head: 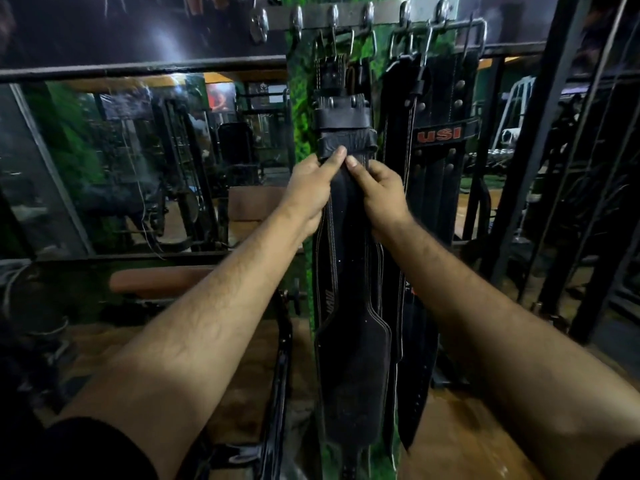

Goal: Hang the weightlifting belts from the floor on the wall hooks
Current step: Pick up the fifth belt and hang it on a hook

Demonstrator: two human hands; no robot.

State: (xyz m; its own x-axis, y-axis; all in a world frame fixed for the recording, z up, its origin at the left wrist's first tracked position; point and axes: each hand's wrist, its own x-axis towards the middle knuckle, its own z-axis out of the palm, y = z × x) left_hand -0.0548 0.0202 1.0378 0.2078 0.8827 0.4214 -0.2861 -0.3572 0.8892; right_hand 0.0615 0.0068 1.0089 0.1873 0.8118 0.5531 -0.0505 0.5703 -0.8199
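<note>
Both hands up at chest height on the same black belt (349, 358), which already hangs full length from the hook rail (381, 19) on the green wall. Left hand (310, 190) has its fingers curled round the belt's left edge, thumb laid flat across the front just under the leather keeper loop (346, 142). Right hand (382, 192) grips the right edge the same way, thumb tip nearly touching the other thumb. Looks like a two-sided pinch w/ thumbs pressing at the loop, prob. to square the strap so it hangs straight and flat vs. twisted; can't tell whether the buckle (334, 36) is fully seated on its hook, too dark up there.

Just beside it, to the right, a 2nd belt with red "USI" lettering (438, 133) hangs from the next hooks, edges about touching the first. Hung by buckles at the top bc the wide back section then drops clear toward the floor (460, 438) w/o folding.

My read: this belt is near done, only a tidy-up left. No other belts visible on the floor from here. A padded bench (162, 278) sits to the left, below a mirror (138, 161).
</note>
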